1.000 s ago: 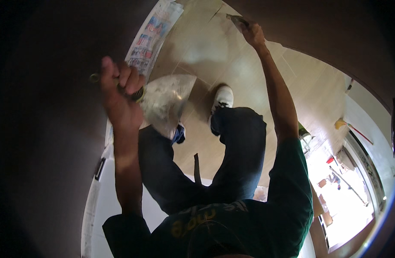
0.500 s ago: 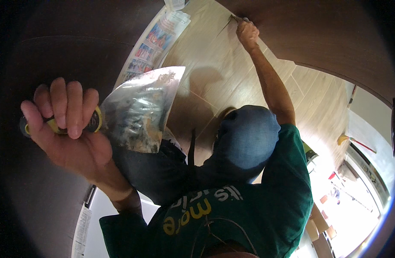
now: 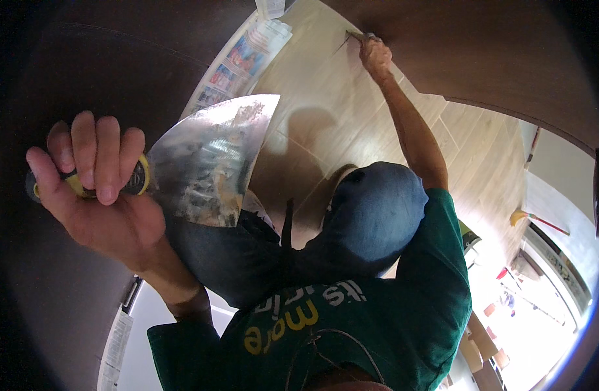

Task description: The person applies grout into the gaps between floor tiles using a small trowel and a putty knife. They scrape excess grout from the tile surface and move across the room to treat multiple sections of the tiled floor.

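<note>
My left hand (image 3: pixel 97 182) is closed round the yellow and black handle of a wide scraper (image 3: pixel 215 163) at the left. Its smeared metal blade hangs over my bent legs. Up at the top, my right hand (image 3: pixel 376 57) grips a small scraper (image 3: pixel 355 36) by its handle, with the tip at the floor beside the foot of a brown upright surface (image 3: pixel 488 45); whether it touches cannot be made out. A thin dark mark lies on the floor by that tip.
Newspaper sheets (image 3: pixel 244 58) line the foot of a dark surface (image 3: pixel 71 78) on the left, above wood-look floor tiles (image 3: pixel 299 117). At the right are a broom (image 3: pixel 518 216) against a pale wall (image 3: pixel 567 202), cardboard (image 3: pixel 482 332) and a bright opening.
My left hand and the wide scraper have moved left and turned more toward the camera. My legs are more bent, knees higher in view. My right hand has shifted slightly left and down.
</note>
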`<state>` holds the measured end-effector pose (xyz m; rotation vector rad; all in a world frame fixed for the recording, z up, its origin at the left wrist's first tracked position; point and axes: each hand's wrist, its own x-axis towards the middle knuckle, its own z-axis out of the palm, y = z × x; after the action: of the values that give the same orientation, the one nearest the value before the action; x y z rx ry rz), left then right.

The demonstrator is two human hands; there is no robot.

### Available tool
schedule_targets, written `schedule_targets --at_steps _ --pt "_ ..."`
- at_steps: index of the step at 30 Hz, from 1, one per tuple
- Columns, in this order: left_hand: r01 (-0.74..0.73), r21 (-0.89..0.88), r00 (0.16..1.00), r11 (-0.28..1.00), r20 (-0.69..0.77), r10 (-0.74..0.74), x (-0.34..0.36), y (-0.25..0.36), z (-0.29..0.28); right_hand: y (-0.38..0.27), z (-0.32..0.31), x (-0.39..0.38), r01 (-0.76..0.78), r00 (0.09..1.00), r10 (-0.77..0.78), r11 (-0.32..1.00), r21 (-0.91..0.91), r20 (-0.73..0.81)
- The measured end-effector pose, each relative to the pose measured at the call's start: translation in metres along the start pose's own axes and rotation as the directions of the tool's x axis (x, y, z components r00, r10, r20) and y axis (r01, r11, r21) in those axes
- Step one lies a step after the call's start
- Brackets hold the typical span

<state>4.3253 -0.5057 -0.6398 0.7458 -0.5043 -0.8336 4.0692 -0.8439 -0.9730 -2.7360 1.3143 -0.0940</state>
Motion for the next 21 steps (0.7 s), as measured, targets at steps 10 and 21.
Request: schedule_targets --at_steps 10,21 --pt "-0.021 -0.027 1.000 0.999 0.021 0.022 0.000 0.005 0.001 0.040 0.024 0.009 -0.067 0.998 0.067 0.997 0.026 0.000" --pt "-0.078 0.015 0.997 0.997 0.011 0.078 -0.002 0.009 -0.002 0.022 0.030 -0.015 0.190 0.978 -0.172 0.968 -0.163 0.116"
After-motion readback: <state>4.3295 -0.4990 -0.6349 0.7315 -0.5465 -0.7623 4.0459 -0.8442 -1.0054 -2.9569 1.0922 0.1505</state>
